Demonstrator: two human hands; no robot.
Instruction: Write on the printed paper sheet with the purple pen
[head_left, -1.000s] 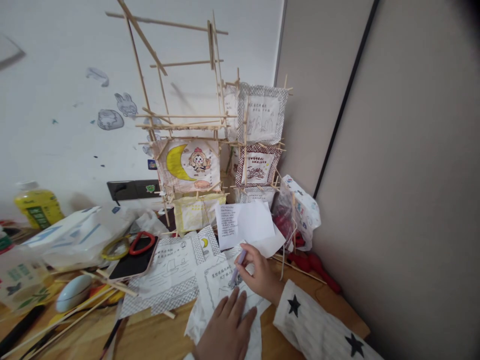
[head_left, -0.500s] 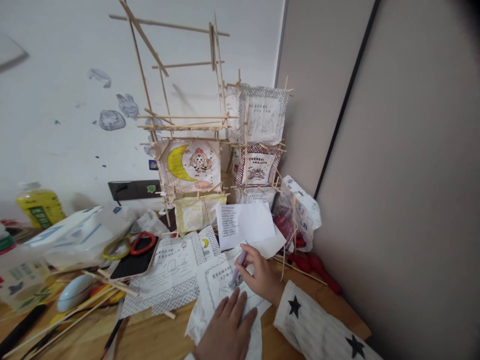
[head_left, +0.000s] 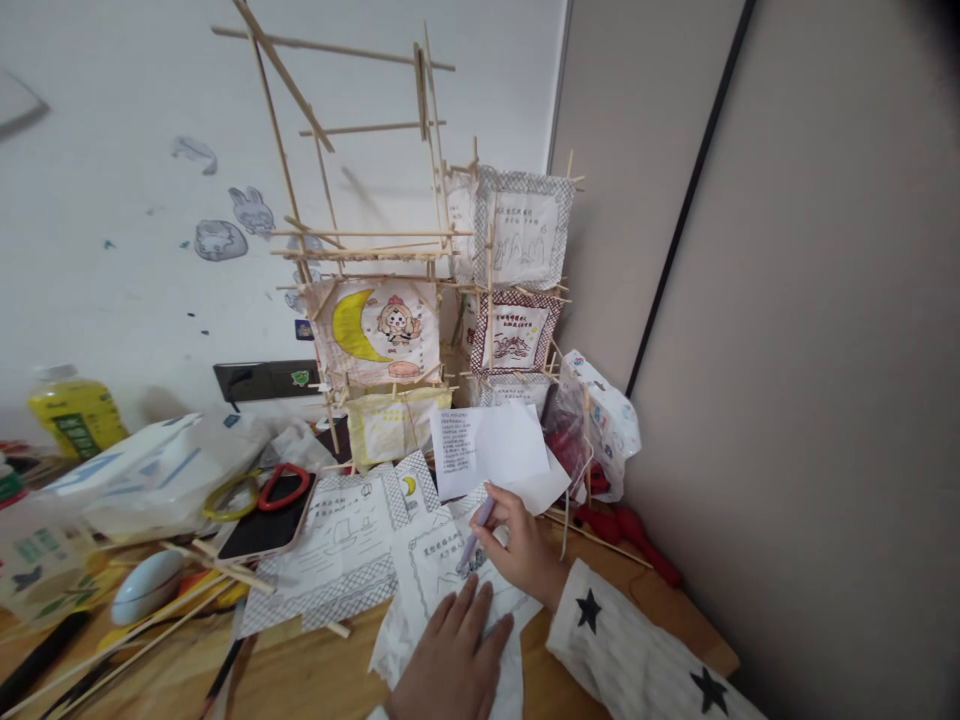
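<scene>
Pinching a purple pen (head_left: pixel 475 533) with the right hand (head_left: pixel 519 550), close over the drawn sheet (head_left: pixel 422 582) on the worktop (head_left: pixel 300 675); bracing that sheet with a loosely spread left hand (head_left: pixel 457 650), likely against slipping. Placed beyond, perhaps for easy reading: a lettered page (head_left: pixel 499 455).

Light was dim, flat and diffuse; its source lay out of view. Brightest patch was a smooth white paper sheet (head_left: pixel 514 440) near centre, toward 6 o'clock, its handwriting too fine to read. Faint shadow fell behind thin tan wooden sticks (head_left: pixel 360 53) on the matte white wall (head_left: pixel 495 60) at 11 o'clock; another sat right of a yellow-and-green plastic bottle (head_left: pixel 79 415), 9 o'clock. Flat grey panel (head_left: pixel 787 330), 3 o'clock, darkened downward; black vignetting bit the 2 o'clock corner. Wide lens stretched a cream knit sleeve with black stars (head_left: pixel 637 645), 5 o'clock. Slim pale-purple pen (head_left: pixel 470 545), 6 o'clock, was fairly sharp.
</scene>
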